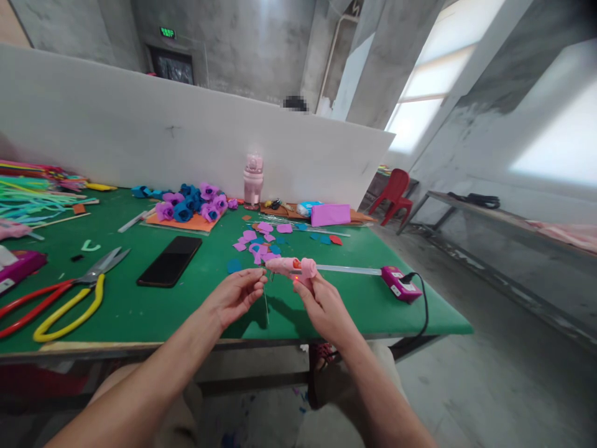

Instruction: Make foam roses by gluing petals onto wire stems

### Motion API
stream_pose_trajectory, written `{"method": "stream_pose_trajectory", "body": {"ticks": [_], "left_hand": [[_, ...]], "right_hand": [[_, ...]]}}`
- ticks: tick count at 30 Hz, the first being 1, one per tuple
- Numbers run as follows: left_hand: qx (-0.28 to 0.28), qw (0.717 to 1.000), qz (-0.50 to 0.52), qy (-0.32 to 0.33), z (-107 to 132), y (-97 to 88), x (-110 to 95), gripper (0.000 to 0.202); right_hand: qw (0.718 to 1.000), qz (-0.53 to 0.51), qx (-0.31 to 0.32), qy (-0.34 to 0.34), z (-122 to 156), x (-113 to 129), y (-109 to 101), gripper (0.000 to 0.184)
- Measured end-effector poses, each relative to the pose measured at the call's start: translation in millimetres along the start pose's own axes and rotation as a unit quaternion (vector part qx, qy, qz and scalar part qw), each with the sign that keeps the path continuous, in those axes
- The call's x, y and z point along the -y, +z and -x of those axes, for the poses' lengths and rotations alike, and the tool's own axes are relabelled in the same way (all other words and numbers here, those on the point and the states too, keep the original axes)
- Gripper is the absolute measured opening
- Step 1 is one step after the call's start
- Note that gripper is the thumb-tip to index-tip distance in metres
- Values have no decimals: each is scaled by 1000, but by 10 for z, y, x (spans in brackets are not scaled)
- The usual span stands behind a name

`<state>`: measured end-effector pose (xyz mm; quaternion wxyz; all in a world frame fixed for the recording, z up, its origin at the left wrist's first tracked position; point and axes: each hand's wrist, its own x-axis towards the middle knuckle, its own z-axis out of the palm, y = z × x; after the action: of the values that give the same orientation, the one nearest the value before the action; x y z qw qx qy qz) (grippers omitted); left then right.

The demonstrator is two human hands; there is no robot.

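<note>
My right hand [326, 305] is wrapped round a pink hot glue gun [282, 266] with a small red light. A long clear glue stick [349, 269] sticks out of its rear, to the right. The nozzle points left, close to the fingertips of my left hand [240, 292]. My left thumb and forefinger are pinched on a thin wire-like stem [267, 303], which hangs down over the green table. What sits at its top is too small to make out. Purple and blue paper petals [261, 239] lie just beyond the gun.
Scissors [93, 274] and a black phone [170, 261] lie left. Finished paper flowers [191, 202] rest on orange sheet behind them. A pink bottle [253, 180] stands against the white board [196, 130]. At right, a purple power strip [401, 284] trails a black cable over the table edge.
</note>
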<state>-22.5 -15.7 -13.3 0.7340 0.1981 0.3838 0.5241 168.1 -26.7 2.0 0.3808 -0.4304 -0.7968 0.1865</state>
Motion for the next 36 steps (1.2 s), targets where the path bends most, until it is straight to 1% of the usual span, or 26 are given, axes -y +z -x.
{"method": "stream_pose_trajectory", "body": {"ticks": [3,6,8,11,12,14,17,18,19,20,21,23,25,27,29,31,32,33,34,35,36], "left_hand": [[11,1000,-2,0,6,-5,3,8],[22,1000,-5,3,11,-11,7,7],[22,1000,-6,2,10,-12,9,8],[16,1000,-6,-1,7,-14,10,8],[16,1000,-8,-1,6,-16,11,8],[20,1000,-13,0,5,-22,17,8],[33,999,-30,9,6,-29,35,8],[39,998,-39,16,10,-27,42,9],[45,997,-50,26,16,-21,48,9],[51,996,-62,39,26,-10,53,10],[56,994,-75,54,40,5,56,10],[64,989,-101,83,77,45,56,12],[66,985,-124,104,121,92,49,15],[64,981,-140,118,161,136,42,18],[62,978,-149,132,190,170,41,19],[63,976,-152,143,203,193,48,20],[67,976,-151,144,204,201,56,20],[74,976,-147,140,200,207,66,21],[85,977,-141,133,193,211,79,21],[98,978,-134,124,183,214,92,21],[111,979,-128,114,171,217,107,21]], "right_hand": [[1000,-16,4,21,-8,2,-21,31],[994,-87,10,73,-18,-11,-33,32],[976,-180,12,123,-29,-22,-35,34],[931,-315,-5,186,-61,-56,-62,35],[920,-336,-19,201,-75,-83,-85,36],[908,-346,-49,232,-106,-184,-152,37],[904,-313,-94,275,-148,-461,-277,36],[913,-272,-102,286,-161,-576,-314,35],[927,-202,-105,297,-174,-691,-345,35],[941,-107,-98,306,-187,-800,-369,37],[946,-19,-81,313,-201,-896,-386,40],[944,58,-59,319,-227,-1035,-403,40],[943,85,-49,319,-242,-1096,-409,39],[941,111,-48,317,-236,-1083,-420,36],[935,138,-60,321,-211,-1004,-429,32],[934,156,-108,303,-183,-865,-406,30],[938,147,-141,281,-173,-775,-372,31],[948,110,-167,247,-166,-676,-319,31],[960,36,-169,220,-164,-570,-248,31],[965,-75,-143,207,-167,-462,-162,31],[953,-195,-106,207,-174,-357,-68,32]]}}
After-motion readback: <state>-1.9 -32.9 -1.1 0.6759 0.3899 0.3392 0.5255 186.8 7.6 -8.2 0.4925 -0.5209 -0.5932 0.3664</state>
